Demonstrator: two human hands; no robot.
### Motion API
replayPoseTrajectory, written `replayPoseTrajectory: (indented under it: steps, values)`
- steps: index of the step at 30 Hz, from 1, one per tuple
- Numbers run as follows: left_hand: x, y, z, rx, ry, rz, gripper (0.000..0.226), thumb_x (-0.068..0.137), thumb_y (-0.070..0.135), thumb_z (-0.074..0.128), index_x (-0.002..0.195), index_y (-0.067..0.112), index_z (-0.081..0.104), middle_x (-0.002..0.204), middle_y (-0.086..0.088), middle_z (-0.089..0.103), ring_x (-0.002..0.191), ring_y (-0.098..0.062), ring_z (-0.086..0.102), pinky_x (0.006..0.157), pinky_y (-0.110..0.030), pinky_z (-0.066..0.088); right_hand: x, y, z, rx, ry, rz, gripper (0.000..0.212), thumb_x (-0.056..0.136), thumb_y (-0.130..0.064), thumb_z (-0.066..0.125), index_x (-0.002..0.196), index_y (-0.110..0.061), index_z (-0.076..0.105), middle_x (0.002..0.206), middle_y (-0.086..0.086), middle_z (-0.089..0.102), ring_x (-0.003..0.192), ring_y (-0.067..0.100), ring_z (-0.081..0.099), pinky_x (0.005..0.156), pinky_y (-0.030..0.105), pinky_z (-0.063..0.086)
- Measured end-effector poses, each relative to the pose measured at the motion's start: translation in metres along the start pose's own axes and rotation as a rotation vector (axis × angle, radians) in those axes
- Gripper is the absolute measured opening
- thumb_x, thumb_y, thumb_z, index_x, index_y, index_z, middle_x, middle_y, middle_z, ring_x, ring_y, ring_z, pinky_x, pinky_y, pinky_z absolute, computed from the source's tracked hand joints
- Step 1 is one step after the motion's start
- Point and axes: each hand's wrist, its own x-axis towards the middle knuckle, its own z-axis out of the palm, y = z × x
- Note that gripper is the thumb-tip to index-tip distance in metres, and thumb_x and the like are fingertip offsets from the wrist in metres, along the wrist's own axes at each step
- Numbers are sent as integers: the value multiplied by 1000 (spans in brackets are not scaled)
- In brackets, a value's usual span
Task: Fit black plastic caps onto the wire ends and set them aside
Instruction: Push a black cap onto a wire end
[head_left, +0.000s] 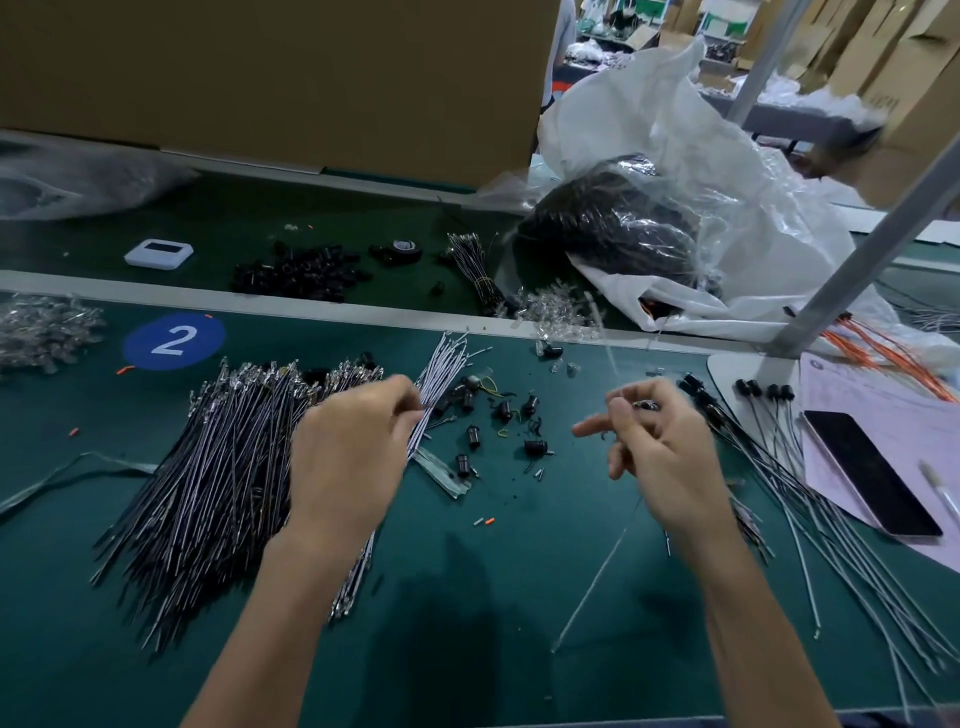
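On the green bench (519, 571) the person's left hand (353, 452) is curled, its fingers (402, 400) pinching the slim bundle of pale grey wires (441, 364) that slants away toward the far side. Left of it lies a broad heap of dark metal-tipped wires (218, 467).

The right hand (660, 441) is also curled. Its thumb and fingers (623, 410) pinch the top of a single thin grey wire (597, 582), which trails down toward the near edge, while one finger sticks out to the left. A small dark piece sits at the fingertips; it is probably a cap, though blur leaves that uncertain.

Loose small black plastic caps (535, 447) are scattered on the bench between the two hands. To the right, beside a black smartphone (867, 473), a fan of finished capped wires (769, 467) lies set aside.

The step in hand looks like the end of one fitting: the single wire seems ready to join the fan on the right. The next move would call for laying it there, drawing one strand from the bundle, picking a loose cap, and lining its opening up squarely with the wire tip.
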Motion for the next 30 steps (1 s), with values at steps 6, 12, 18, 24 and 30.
replayPoseTrajectory:
  steps: [6, 12, 18, 24, 30]
  values:
    - [-13, 31, 18, -183, -70, 346, 5, 80, 17, 71, 84, 18, 73, 77, 6, 72, 60, -22, 66, 51, -39, 53, -17, 0, 37, -230, -56, -177, 11, 90, -10, 66, 81, -16, 65, 78, -10, 72, 75, 1, 66, 72, 22, 51]
    - [-21, 37, 46, -369, -25, 236, 10, 81, 4, 74, 87, 11, 71, 92, 3, 71, 71, -15, 66, 64, -33, 56, -33, 22, 50, -25, -30, -48, 18, 90, 0, 63, 80, -15, 64, 66, -2, 70, 61, 8, 67, 64, 20, 51]
    - [-37, 52, 67, -952, 44, -616, 42, 79, 19, 81, 104, 29, 49, 101, -9, 68, 62, -11, 71, 53, -18, 49, -36, 33, 43, 43, 22, 48, 16, 94, -1, 57, 86, -13, 65, 73, -2, 73, 59, 15, 68, 58, 19, 50]
    - [-34, 61, 76, -1320, -56, -805, 11, 93, 8, 64, 102, 6, 69, 94, -11, 74, 74, -19, 73, 58, -25, 56, -39, 40, 43, -94, -7, 31, 20, 93, -2, 60, 83, -19, 66, 72, -7, 72, 56, 9, 68, 56, 19, 53]
    - [-35, 63, 76, -1350, -148, -758, 13, 94, 8, 61, 99, 8, 72, 85, -6, 77, 73, -15, 72, 55, -22, 55, -40, 41, 38, -248, -29, -4, 16, 87, -4, 67, 89, -17, 77, 74, -10, 73, 67, 5, 69, 71, 24, 56]
